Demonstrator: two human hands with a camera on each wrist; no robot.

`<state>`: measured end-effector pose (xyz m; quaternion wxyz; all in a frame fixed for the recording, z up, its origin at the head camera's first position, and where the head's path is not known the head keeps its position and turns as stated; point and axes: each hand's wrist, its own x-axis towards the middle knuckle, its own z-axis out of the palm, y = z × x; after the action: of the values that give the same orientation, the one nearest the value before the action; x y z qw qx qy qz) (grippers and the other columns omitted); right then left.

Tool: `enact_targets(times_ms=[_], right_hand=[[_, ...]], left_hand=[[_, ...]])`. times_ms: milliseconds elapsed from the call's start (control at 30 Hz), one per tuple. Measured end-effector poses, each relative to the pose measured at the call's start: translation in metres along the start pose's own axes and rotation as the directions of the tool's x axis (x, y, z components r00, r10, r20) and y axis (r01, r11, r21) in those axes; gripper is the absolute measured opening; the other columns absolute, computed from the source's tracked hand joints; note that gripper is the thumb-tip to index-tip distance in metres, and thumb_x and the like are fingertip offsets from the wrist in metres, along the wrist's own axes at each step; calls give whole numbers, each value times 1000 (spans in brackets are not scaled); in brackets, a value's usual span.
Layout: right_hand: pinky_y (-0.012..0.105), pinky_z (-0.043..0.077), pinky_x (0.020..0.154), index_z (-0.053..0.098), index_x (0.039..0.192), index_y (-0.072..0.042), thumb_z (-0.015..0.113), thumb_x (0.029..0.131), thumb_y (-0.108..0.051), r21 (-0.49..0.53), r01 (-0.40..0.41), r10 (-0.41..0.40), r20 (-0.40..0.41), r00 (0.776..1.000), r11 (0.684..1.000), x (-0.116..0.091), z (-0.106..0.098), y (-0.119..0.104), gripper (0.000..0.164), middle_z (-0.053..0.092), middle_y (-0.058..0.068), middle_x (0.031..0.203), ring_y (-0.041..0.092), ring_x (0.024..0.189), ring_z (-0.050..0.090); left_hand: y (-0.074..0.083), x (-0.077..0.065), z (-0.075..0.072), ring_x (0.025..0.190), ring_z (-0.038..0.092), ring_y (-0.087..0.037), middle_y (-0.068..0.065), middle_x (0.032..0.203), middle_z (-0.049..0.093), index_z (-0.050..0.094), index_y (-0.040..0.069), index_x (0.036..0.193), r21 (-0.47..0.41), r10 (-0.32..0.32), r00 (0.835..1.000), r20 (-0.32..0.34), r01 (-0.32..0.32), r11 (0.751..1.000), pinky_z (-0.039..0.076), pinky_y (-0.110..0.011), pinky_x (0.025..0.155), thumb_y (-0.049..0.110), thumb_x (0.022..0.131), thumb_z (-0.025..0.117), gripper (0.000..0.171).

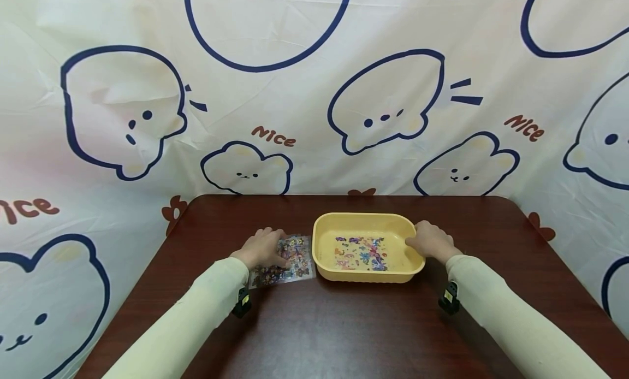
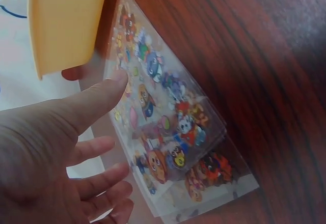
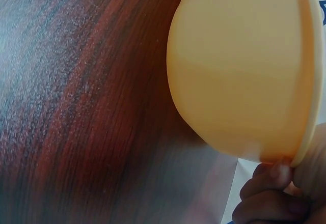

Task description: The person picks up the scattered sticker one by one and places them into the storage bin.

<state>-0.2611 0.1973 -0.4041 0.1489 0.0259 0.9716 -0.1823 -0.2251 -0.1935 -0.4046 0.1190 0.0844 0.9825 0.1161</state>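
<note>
A stack of clear sheets with colourful cartoon stickers [image 1: 298, 257] lies on the table, left of a yellow plastic basin [image 1: 321, 259]. My left hand [image 1: 264, 249] rests at the sheets' left part. In the left wrist view, the thumb of that hand [image 2: 46, 137] lies over the sheets, while the other fingers are loosely bent beside their edge. At the basin's right end, my right hand [image 1: 433, 241] grips the rim, thumb inside and fingers curled beneath it outside. Small colourful cut-out pieces [image 1: 366, 253] are scattered over the basin's floor.
The dark reddish-brown wooden table [image 1: 314, 330] has rounded far corners. Behind it hangs a pale cloth [image 1: 304, 100] printed with blue-outlined cartoon figures. A small black device [image 1: 242, 302] is strapped at my left wrist, and another [image 1: 449, 298] at my right.
</note>
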Motion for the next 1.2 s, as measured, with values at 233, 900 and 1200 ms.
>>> enact_targets(times_ms=[233, 900, 1200], right_hand=[[35, 38, 66, 62, 114, 2, 56, 92, -29, -5, -5, 5, 6, 1000, 1000, -1, -1, 0, 38, 63, 6, 75, 18, 65, 59], [32, 40, 62, 63, 111, 1, 56, 92, -29, -8, -15, 15, 5, 1000, 1000, 0, 0, -2, 36, 62, 6, 75, 18, 64, 59], [32, 39, 64, 62, 110, 1, 56, 92, -29, -14, -25, 25, 8, 1000, 1000, 0, 0, -2, 35, 62, 6, 76, 18, 65, 59]], left_hand=[[-4, 2, 3, 104, 52, -28, -14, 119, 59, 56, 7, 128, 27, 13, 1000, -5, -12, 1000, 46, -46, 89, 37, 78, 80, 64], [-14, 9, -1, 98, 46, -27, -14, 119, 51, 50, 10, 117, -26, -8, 999, 41, 9, 1000, 42, -42, 80, 37, 73, 84, 62], [-16, 10, -2, 101, 50, -29, -14, 119, 55, 48, 10, 124, -30, 28, 999, 19, -27, 999, 45, -45, 84, 37, 71, 85, 70]])
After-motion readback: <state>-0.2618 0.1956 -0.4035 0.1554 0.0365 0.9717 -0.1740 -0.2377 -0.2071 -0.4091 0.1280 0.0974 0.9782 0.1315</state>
